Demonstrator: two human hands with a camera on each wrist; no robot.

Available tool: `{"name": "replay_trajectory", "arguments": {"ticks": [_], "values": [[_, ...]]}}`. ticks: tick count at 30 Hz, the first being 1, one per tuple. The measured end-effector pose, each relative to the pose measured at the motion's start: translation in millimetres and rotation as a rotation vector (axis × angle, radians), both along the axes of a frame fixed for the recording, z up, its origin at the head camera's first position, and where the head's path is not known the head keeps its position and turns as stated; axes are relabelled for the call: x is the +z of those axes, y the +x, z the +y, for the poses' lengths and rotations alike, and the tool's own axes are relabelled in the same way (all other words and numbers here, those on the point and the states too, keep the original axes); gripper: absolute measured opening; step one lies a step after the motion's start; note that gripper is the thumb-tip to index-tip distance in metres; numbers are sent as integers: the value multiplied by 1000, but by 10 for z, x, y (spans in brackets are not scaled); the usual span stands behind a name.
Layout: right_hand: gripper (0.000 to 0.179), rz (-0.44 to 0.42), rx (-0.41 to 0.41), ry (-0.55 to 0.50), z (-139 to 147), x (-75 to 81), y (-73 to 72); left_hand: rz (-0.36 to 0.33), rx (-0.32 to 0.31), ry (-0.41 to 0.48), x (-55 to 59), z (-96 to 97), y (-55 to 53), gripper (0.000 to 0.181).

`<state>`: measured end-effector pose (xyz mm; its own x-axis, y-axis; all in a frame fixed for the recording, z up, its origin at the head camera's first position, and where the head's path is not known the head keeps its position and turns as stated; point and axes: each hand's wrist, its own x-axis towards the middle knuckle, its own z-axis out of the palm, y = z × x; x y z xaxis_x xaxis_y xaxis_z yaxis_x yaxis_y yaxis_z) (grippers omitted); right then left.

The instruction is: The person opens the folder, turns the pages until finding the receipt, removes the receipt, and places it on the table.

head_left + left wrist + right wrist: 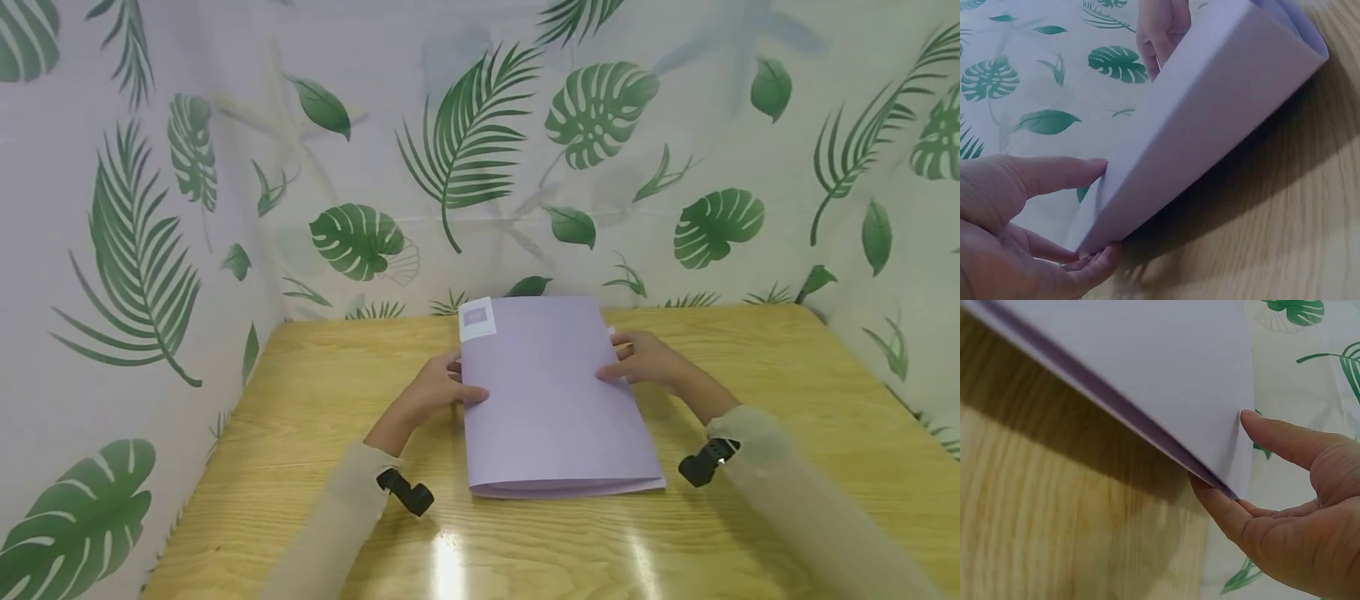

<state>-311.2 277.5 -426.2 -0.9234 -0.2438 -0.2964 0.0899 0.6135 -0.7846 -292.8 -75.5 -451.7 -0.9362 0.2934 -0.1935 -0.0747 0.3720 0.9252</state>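
A light purple folder (551, 400) with a white label (477, 318) at its upper left corner is held tilted over the table, its far end raised. My left hand (438, 385) grips its left edge, the spine, with the thumb on the front cover and fingers beneath. On the opposite side my right hand (645, 360) pinches the open edge, thumb on top. The left wrist view shows the broad flat spine (1210, 125) between thumb and fingers. In the right wrist view, a thin dark gap runs between the covers beside the right hand (1297, 500).
The wooden table (337, 358) lies beneath the folder. Behind it and at both sides hangs a white cloth (480, 167) printed with green leaves. Black straps with small cameras (405, 492) sit on both wrists.
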Motion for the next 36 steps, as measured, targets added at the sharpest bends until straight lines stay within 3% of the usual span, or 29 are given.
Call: {"name": "replay_trajectory", "arguments": {"ticks": [10,17,22,25,29,33,36], "values": [[86,80,23,84,-160,-85,44,3,-32,-40,-35,-147,28,85],[52,186,62,167,-235,-116,89,11,-56,-58,-50,-159,17,87],[52,200,64,209,-259,-142,101,22,-82,-47,-49,-163,-3,88],[52,202,76,224,-276,-148,84,73,-99,-84,-61,-184,-3,84],[59,204,96,227,-274,-158,73,205,-126,-256,-49,-177,28,75],[62,226,132,222,-246,-169,82,351,-219,-419,1,-141,127,65],[48,279,171,235,-216,-168,75,445,-290,-477,23,-118,221,57]]}}
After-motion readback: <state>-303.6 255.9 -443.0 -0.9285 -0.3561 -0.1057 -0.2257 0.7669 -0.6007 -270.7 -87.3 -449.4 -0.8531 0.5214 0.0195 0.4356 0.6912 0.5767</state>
